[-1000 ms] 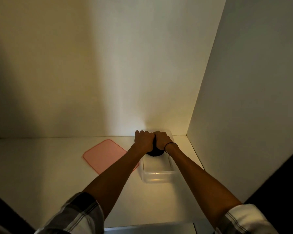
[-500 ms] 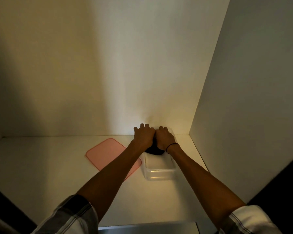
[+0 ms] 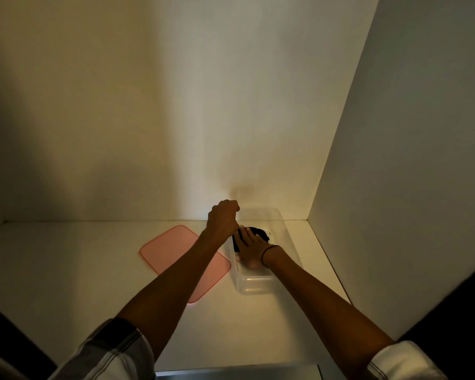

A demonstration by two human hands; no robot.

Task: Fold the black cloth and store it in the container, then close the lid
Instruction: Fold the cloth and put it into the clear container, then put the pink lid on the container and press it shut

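We note a white shelf surface, a pale back wall at far, a white side panel right, dim warm light.

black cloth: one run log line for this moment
black cloth in container | right hand flat on it | left hand fisted at rim | pink lid off

Home cupboard nook: plain white walls, shelf.

View: single head camera — wide-angle
Facing: forward and down into a white alcove corner
Range: hands at arm's reach, 12 o'clock
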